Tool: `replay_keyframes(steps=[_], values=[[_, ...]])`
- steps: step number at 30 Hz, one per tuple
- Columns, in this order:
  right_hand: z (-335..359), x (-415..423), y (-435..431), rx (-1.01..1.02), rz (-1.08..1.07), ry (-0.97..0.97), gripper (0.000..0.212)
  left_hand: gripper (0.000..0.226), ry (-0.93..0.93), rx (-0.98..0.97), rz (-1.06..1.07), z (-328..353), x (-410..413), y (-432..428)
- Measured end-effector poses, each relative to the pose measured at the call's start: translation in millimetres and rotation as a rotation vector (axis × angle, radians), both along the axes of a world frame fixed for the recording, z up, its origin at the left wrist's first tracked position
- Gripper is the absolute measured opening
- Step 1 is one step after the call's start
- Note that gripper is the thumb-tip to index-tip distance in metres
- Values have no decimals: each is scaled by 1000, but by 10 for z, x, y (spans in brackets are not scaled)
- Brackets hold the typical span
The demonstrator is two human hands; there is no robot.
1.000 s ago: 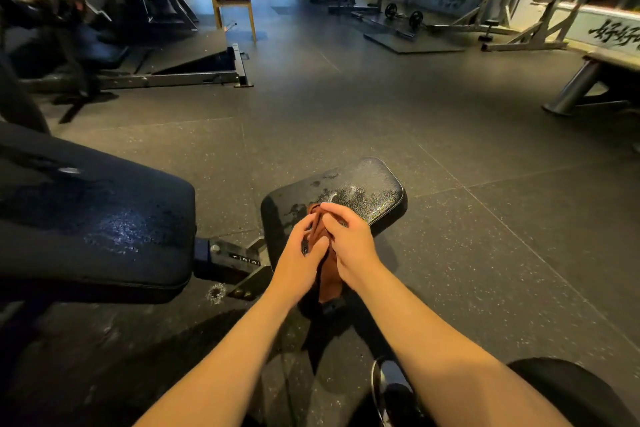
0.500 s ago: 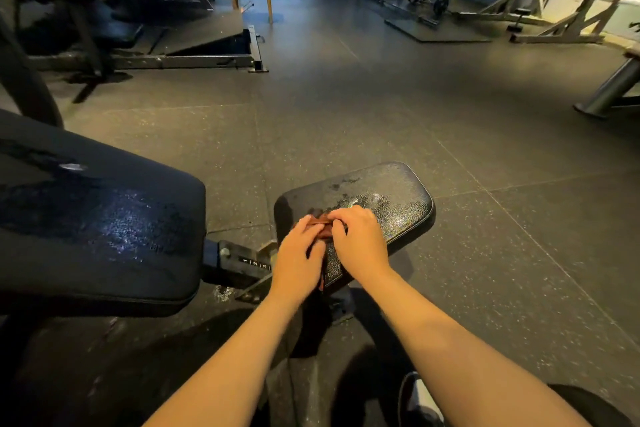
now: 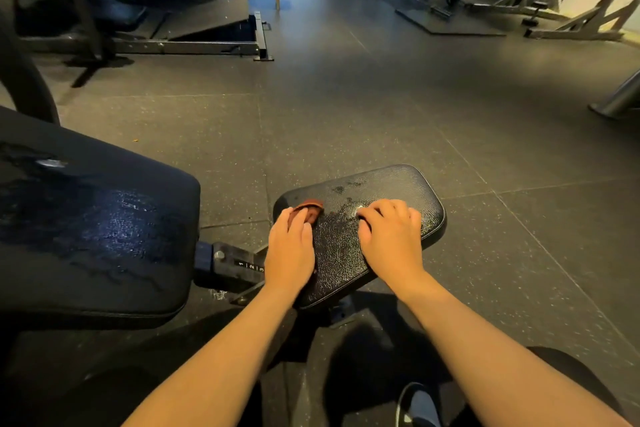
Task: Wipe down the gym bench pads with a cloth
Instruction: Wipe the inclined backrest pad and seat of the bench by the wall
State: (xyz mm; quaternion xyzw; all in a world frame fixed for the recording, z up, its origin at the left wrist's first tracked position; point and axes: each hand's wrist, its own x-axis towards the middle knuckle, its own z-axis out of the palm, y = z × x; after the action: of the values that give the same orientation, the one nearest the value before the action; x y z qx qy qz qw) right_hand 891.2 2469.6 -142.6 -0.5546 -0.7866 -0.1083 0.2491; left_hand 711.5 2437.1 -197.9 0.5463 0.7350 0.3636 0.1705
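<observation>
A dark rubber gym floor [image 3: 381,107] surrounds a bench whose large back pad [image 3: 97,218], streaked with wet sheen, fills the left foreground, with the smaller seat pad [image 3: 398,184] beside it at centre. The person's right hand [image 3: 391,239] rests on the seat pad with fingers loosely bent and holding nothing. The left hand [image 3: 289,250] presses near-straight fingers onto a reddish-brown cloth [image 3: 308,210] at the seat pad's far-left corner.

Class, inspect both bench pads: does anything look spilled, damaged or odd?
Yes: wet smears and droplets glisten on the small black textured seat pad and on the large black back pad to its left. No damage shows.
</observation>
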Motion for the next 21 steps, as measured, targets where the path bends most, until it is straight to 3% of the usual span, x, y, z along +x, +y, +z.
replay_keyframes(steps=[4, 7, 10, 15, 18, 21], values=[[-21, 1, -83, -34, -18, 67, 18, 54, 57, 130, -155, 81, 320, -103], [-31, -49, -106, -76, -36, 99, 23, 48, 114, 160, -258, 101, 358, -177], [-29, -17, -99, -78, -27, 166, 23, 42, 156, 140, -171, 77, 179, -102], [-9, 106, -101, -100, 38, 237, 24, 46, -10, 13, 32, 38, 129, 28], [60, 173, -88, -93, 41, 278, 25, 54, -36, 96, -93, 133, 342, 84], [74, 133, -88, -101, 4, 274, 26, 46, 21, 168, -283, 269, 587, 17]])
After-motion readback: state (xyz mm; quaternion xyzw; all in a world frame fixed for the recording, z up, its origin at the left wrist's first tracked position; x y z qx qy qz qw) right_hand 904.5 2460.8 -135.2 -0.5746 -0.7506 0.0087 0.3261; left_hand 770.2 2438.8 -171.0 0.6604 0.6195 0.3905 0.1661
